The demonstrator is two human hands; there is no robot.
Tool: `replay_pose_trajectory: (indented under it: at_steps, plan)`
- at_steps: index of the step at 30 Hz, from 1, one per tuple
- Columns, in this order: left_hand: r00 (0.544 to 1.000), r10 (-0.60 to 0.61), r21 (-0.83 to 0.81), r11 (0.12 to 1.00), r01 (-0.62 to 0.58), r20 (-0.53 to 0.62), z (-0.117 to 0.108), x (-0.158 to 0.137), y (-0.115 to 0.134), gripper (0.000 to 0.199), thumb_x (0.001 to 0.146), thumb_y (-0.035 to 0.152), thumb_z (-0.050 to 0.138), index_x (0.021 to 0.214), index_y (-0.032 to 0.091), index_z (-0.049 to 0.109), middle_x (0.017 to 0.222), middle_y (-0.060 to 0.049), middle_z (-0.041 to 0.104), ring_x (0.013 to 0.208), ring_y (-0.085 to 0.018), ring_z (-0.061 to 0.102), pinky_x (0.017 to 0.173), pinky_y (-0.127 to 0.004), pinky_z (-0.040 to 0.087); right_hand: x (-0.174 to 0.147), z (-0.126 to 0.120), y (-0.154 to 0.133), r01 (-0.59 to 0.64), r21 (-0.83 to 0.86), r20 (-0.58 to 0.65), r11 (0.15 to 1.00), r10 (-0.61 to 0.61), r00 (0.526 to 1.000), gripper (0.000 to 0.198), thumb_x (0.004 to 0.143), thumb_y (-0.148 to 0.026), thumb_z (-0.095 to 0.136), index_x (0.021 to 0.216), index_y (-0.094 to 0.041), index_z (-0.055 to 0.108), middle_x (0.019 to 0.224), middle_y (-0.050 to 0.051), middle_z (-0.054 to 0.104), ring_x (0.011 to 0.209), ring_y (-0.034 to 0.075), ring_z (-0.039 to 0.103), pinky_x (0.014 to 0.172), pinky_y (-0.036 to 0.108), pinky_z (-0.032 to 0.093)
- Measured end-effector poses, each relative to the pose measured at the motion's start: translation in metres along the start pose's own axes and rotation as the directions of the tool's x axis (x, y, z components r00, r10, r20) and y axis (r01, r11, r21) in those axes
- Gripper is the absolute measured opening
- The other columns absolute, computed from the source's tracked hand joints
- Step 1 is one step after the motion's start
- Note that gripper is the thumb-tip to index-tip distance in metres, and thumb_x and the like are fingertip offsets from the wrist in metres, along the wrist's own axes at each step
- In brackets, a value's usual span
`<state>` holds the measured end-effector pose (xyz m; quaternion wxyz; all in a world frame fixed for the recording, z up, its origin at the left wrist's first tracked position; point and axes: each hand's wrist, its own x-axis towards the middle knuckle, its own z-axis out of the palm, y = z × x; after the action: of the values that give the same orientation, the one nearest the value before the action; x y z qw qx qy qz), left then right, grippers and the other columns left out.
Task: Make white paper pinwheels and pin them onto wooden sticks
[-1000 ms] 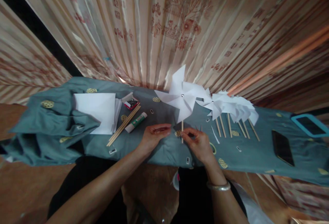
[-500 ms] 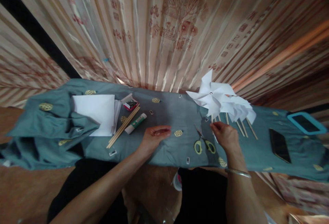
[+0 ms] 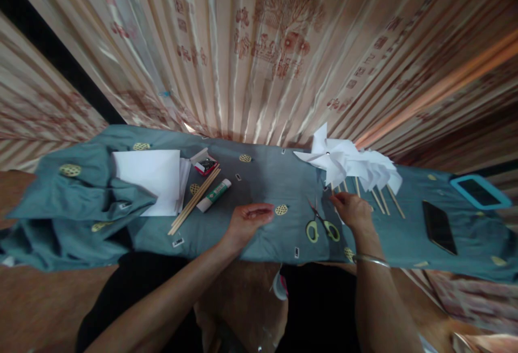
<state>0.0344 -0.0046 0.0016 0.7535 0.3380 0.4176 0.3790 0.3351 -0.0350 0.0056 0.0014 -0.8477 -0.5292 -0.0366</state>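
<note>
A white paper pinwheel (image 3: 335, 168) on a thin wooden stick is at the right-centre of the cloth. My right hand (image 3: 353, 211) pinches the lower part of its stick, with the fingers closed. Several similar pinwheels (image 3: 378, 169) lie overlapping just behind and to the right of it, their sticks pointing toward me. My left hand (image 3: 250, 224) hovers low over the middle of the cloth, fingers stretched and loosely curved, with nothing visible in it. Between my hands lie scissors (image 3: 321, 224) with yellow-green handles, blades pointing away from me.
On the left of the grey-green cloth (image 3: 267, 175) are white paper sheets (image 3: 149, 177), several wooden sticks (image 3: 194, 202), a glue stick (image 3: 214, 195) and a small open box (image 3: 205, 163) of metal pins. A dark phone (image 3: 439, 227) and a blue-framed device (image 3: 481, 191) lie far right. A curtain (image 3: 226, 61) hangs behind.
The pinwheel in my right hand has come down a little, nearer the other pinwheels. My left hand has shifted slightly right and toward me.
</note>
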Motion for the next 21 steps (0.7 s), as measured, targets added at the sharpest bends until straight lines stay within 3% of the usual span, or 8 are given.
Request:
replay_pose_trajectory:
  at_steps: [7,21]
  plan:
    - [1.000,-0.001,-0.023,1.000,0.001,0.004,0.0010,-0.0006,0.0018,0.039,0.041,0.033,0.091,0.073,0.016,0.078,0.069,-0.005,0.073,0.066,-0.015,0.064,0.071,-0.029,0.052,0.0042,0.0033,-0.0013,-0.014,-0.030,0.072,0.999,0.016,0.997,0.029,0.090,-0.036,0.054,0.093,-0.017,0.075,0.085,0.013,0.075,0.075,0.023,0.069,0.064,0.030,0.043]
    - [0.999,-0.007,-0.048,0.999,0.009,0.037,0.0031,-0.0041,0.0003,0.039,0.042,0.036,0.092,0.073,0.017,0.078,0.069,-0.005,0.073,0.065,-0.014,0.063,0.068,-0.027,0.050,0.0088,0.0106,0.0005,-0.006,-0.015,0.062,1.000,0.007,0.998,0.031,0.089,-0.038,0.053,0.089,-0.017,0.074,0.082,0.015,0.073,0.073,0.027,0.068,0.066,0.035,0.044]
